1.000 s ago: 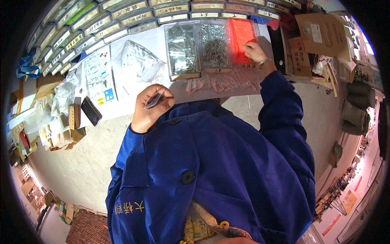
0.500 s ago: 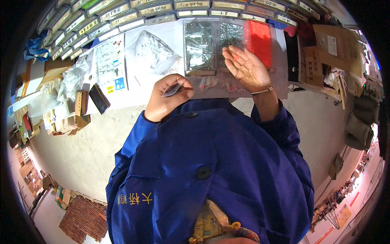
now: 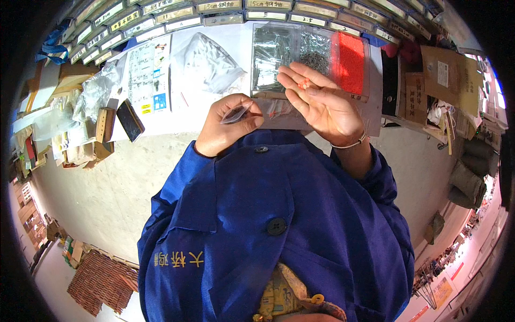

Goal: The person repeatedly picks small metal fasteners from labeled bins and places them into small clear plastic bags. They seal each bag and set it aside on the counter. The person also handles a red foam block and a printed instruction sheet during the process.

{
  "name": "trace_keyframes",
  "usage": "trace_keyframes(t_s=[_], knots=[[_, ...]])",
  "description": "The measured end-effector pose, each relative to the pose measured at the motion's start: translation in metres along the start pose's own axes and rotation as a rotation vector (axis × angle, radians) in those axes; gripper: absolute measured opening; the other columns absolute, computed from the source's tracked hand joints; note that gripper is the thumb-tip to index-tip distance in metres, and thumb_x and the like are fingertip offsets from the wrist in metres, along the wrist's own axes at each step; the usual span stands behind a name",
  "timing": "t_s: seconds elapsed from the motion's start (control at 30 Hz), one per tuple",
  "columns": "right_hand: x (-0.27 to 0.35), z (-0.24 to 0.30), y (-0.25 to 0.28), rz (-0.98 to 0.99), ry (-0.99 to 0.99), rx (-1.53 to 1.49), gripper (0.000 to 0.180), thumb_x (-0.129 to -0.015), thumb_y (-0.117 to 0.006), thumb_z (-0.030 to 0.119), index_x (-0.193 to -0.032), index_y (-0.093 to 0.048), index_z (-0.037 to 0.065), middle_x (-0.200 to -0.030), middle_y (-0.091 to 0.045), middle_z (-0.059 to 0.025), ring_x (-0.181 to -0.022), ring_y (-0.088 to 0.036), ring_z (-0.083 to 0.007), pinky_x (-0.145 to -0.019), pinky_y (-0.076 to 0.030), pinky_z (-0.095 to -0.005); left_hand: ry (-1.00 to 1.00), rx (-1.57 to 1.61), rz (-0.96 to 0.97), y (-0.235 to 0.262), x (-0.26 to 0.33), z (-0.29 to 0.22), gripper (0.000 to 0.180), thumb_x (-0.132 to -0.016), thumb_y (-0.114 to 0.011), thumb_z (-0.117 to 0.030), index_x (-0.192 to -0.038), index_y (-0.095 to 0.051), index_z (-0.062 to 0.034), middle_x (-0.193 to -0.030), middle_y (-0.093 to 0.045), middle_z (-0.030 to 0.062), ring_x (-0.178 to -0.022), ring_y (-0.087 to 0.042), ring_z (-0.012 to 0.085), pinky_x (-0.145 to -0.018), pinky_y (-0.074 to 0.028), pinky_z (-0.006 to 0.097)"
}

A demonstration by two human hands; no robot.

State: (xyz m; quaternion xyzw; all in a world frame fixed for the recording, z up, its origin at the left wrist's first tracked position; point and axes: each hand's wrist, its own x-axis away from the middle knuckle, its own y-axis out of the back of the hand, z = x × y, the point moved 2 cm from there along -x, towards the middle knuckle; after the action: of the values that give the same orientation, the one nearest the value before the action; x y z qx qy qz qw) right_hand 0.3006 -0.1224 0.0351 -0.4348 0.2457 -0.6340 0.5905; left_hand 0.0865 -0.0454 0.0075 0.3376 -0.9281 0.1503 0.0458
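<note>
My left hand point(image 3: 229, 124) is closed round a small clear plastic bag point(image 3: 236, 113), whose mouth gapes between thumb and fingers. My right hand point(image 3: 330, 107) is palm up over the front of the trays, fingers stretched out. A few small orange-red pieces point(image 3: 304, 83) lie on its fingers, with the thumb against them. Behind it are a tray of long thin metal rods point(image 3: 270, 59), a tray of short metal pieces point(image 3: 315, 49) and a tray heaped with small red pieces point(image 3: 350, 61). Small bagged parts point(image 3: 277, 108) lie between my hands, partly hidden.
On the white table lie a large clear bag of white parts point(image 3: 206, 61) and a printed sheet point(image 3: 146, 80). A dark phone-like slab point(image 3: 130, 120) and a wooden block point(image 3: 105, 124) are at the left edge. Labelled drawers point(image 3: 220, 6) line the back; cardboard boxes point(image 3: 449, 75) stand right.
My right hand has moved left, away from the red tray, and its thumb has come over the small red pieces. The left hand keeps the bag and stays almost in place.
</note>
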Motion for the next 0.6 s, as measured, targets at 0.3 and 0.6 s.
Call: trace_keyframes(t_s=[0.3, 0.6], knots=[[0.0013, -0.0028, 0.0002, -0.127, 0.020, 0.085, 0.043, -0.099, -0.042, 0.002, -0.141, -0.040, -0.004, -0.144, -0.045, -0.0204, -0.136, -0.044, -0.0265, -0.110, -0.041, -0.0358, 0.003, -0.039, -0.032, -0.0005, -0.0026, -0.0002, 0.010, -0.084, -0.071, 0.000, -0.090, -0.064, -0.0009, -0.085, -0.064, 0.0015, -0.079, -0.058, 0.0072, -0.075, -0.046, 0.023], [0.0036, -0.0009, 0.0017, -0.163, 0.001, 0.007, 0.041, -0.101, -0.042, 0.008, -0.140, -0.040, -0.005, -0.143, -0.047, -0.0208, -0.135, -0.045, -0.0262, -0.110, -0.041, -0.0365, -0.013, -0.027, -0.032, -0.0012, -0.0028, 0.0016, 0.009, -0.084, -0.071, -0.001, -0.090, -0.064, -0.0006, -0.086, -0.064, 0.0015, -0.079, -0.058, 0.0067, -0.073, -0.046, 0.022]])
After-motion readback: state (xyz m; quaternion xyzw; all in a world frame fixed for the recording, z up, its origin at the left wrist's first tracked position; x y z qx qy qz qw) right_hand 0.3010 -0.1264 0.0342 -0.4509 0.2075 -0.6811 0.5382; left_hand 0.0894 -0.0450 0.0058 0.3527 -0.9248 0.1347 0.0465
